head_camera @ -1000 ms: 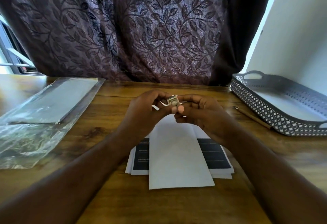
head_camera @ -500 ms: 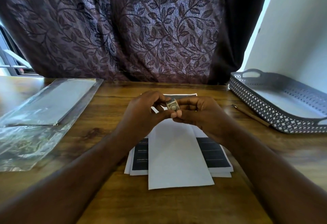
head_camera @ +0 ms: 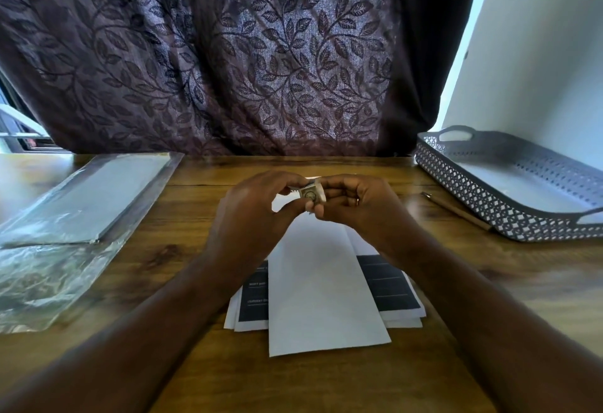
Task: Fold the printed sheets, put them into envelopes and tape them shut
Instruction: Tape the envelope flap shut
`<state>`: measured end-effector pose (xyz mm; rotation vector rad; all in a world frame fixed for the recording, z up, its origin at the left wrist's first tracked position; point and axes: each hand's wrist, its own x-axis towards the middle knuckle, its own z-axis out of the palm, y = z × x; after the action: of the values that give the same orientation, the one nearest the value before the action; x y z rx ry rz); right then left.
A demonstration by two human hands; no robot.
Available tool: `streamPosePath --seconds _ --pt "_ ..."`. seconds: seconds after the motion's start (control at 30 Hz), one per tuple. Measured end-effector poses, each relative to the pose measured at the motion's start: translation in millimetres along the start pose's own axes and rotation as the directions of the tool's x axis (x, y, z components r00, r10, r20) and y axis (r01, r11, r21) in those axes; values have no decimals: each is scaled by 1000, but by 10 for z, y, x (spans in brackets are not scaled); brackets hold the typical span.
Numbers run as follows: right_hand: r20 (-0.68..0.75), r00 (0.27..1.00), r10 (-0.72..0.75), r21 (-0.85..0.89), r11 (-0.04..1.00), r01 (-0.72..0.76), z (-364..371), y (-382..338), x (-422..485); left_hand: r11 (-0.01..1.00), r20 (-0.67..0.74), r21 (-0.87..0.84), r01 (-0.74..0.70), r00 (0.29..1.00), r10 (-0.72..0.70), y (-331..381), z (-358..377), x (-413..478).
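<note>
One small square [head_camera: 309,193] between left hand [head_camera: 257,216], right hand [head_camera: 362,207]

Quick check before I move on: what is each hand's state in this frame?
Left hand: closed, pinching a small printed square, possibly a stamp.
Right hand: closed, pinching the same square from the other side.

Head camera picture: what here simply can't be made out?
Head view:
- Small square piece: too small, half covered by fingers; identity unclear.
- Printed sheets: text blurred, middle hidden under the white envelope.
- Plastic packet: cut off by the left edge.
- Tray: cut off by the right edge.
</note>
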<state>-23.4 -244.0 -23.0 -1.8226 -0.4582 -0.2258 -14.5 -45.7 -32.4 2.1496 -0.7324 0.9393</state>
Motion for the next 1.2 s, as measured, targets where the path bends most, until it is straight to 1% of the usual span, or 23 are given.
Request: streamPosePath --seconds 0.17,0.37,0.57,0.7,0.77,0.9,1.1,1.13,1.2 --pt "-41 999 -2 -70 998 0 25 39 7 999 48 3 40 998 -40 -19 10 -2" --pt "8 1000 10 -151 989 -9 16 50 3 998 60 21 60 996 -61 -8 15 4" --pt "-39 999 -34 -174 984 26 4 52 28 990 83 -36 134 988 -131 19 9 8" --pt "-46 999 -28 -171 985 20 12 58 39 978 86 -79 193 979 -186 26 9 8" --pt "-44 999 -23 -158 987 16 21 61 43 980 70 -90 180 982 -174 29 2 12" --pt "-31 999 20 -72 997 -22 11 64 35 988 58 -68 139 989 -135 26 3 9" --pt "-58 998 33 -15 999 -34 -15 48 22 981 55 -119 152 988 -147 3 16 12" --pt "-61 997 36 -16 999 -37 -16 49 22 986 43 -102 132 991 -128 2 17 12" --pt "-54 997 50 -18 999 -51 -3 56 20 998 16 -14 62 998 -62 1 21 1"
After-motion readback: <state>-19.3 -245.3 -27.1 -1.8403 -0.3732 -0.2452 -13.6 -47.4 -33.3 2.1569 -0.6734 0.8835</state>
